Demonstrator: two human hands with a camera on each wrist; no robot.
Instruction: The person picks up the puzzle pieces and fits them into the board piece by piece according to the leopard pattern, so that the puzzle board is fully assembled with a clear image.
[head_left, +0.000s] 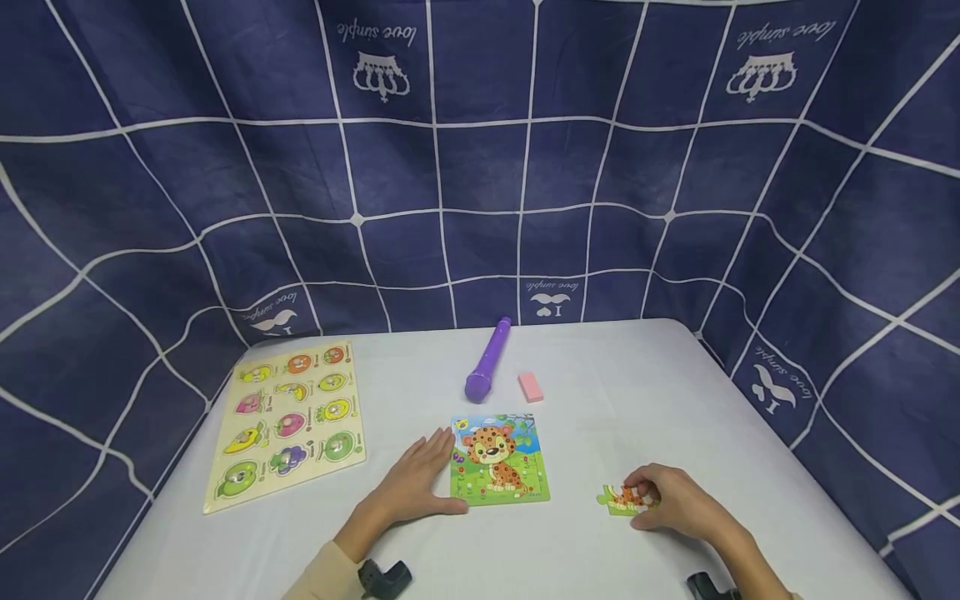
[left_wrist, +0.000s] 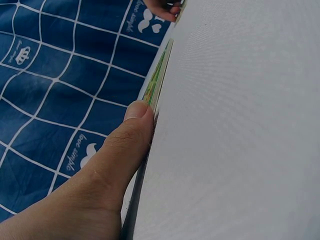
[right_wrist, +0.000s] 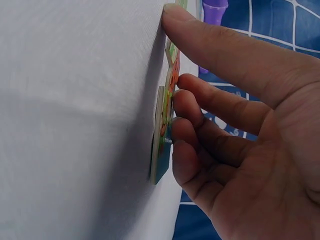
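A square leopard puzzle board (head_left: 501,458) lies flat in the middle of the white table. My left hand (head_left: 411,490) rests at its left side, fingers extended along the edge and thumb at the near left corner. In the left wrist view, the thumb (left_wrist: 127,130) touches the board's edge (left_wrist: 156,82). Off to the right, my right hand (head_left: 678,502) holds leopard-print puzzle pieces (head_left: 624,498) low at the tabletop, thumb on the near side. The right wrist view shows the pieces (right_wrist: 161,145) overlapping beside curled fingers; how many there are is hidden.
A purple toy microphone (head_left: 488,362) and a pink block (head_left: 530,387) lie behind the puzzle board. To the left is a wooden fruit puzzle board (head_left: 288,425). Dark blue gridded cloth (head_left: 480,167) hangs around the back and sides of the table.
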